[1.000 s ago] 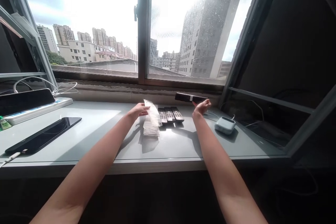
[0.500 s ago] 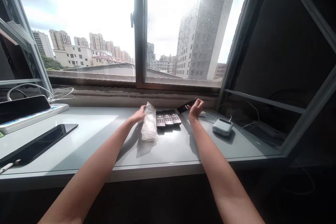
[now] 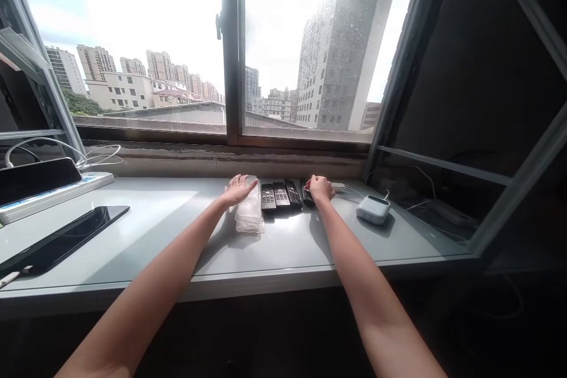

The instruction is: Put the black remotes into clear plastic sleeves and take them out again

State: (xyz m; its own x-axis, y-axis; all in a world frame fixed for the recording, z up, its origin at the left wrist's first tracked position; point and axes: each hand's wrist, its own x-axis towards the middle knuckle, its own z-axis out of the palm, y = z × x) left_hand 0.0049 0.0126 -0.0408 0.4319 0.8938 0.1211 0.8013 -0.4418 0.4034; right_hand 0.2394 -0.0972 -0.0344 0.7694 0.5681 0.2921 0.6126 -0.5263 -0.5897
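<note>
Squarely over the far end of the rightmost black remote control (image 3: 307,201), the right hand (image 3: 321,189) sits curled, its fingers hiding most of the remote's upper part, so whether it grips or only touches cannot be told. That remote's long axis runs front to back, toward the window, parallel to the three other remotes (image 3: 280,196) lying just left of it. The left hand (image 3: 239,191) is open, fingers spread, resting on the top end of a clear plastic pack (image 3: 248,214), which also lies lengthwise, just left of the row. Glare hides what the pack contains. All of this sits on the pale desk (image 3: 283,254). A red speck (image 3: 306,186) by the right fingertips is too small to identify.
</note>
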